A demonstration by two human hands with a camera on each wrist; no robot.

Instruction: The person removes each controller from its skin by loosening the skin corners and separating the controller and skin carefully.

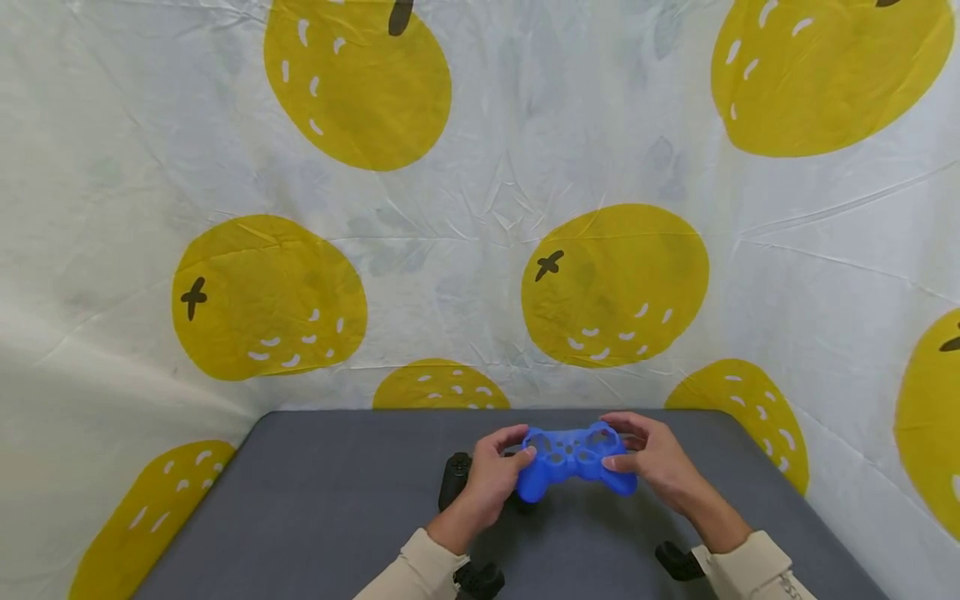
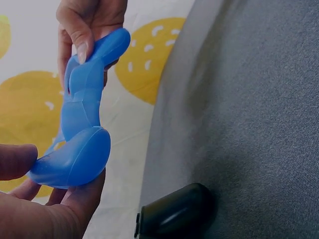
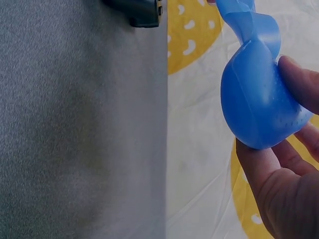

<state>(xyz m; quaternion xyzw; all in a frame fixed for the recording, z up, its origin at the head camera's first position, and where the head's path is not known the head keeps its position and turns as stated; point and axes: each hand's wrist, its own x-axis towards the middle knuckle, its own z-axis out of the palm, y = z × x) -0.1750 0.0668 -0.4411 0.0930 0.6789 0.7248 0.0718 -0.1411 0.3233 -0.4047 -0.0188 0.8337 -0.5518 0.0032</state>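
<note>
A blue silicone game controller cover (image 1: 557, 472) is held up above the grey table by both hands. My left hand (image 1: 489, 473) grips its left handle, thumb on the front face and fingers behind. On the opposite handle my right hand (image 1: 667, 468) pinches in the same way. The face with its button holes tilts toward me, and some of the holes show the background through them. A black game controller (image 1: 453, 479) lies on the table, partly hidden behind the left hand; one of its handles (image 2: 174, 214) shows in the left wrist view.
The grey table (image 1: 337, 500) has rounded far corners. Behind it and at both sides hangs a white curtain (image 1: 465, 192) with large yellow fruit prints. Black wrist devices (image 1: 678, 561) sit by the cream sleeves (image 1: 742, 571).
</note>
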